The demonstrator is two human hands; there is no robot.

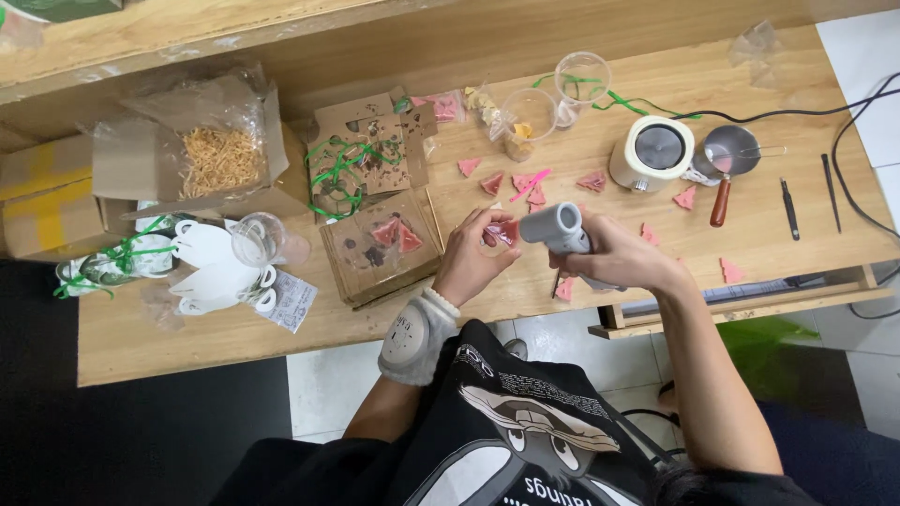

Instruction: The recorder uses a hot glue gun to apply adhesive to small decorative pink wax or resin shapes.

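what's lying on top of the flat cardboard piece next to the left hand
Two pink triangular pieces and a few small dark bits lie on the cardboard. Whatever is beneath the cardboard is covered.

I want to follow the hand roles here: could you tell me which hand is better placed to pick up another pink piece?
Probably the left hand: the right hand grips the grey tool.

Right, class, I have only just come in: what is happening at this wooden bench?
A person sits at a wooden table. The left hand holds a small pink piece up to the nozzle of a grey handheld tool gripped in the right hand. More pink triangular pieces lie scattered on the table, some on a cardboard sheet. A small white pot, clear cups and green ribbon sit nearby.
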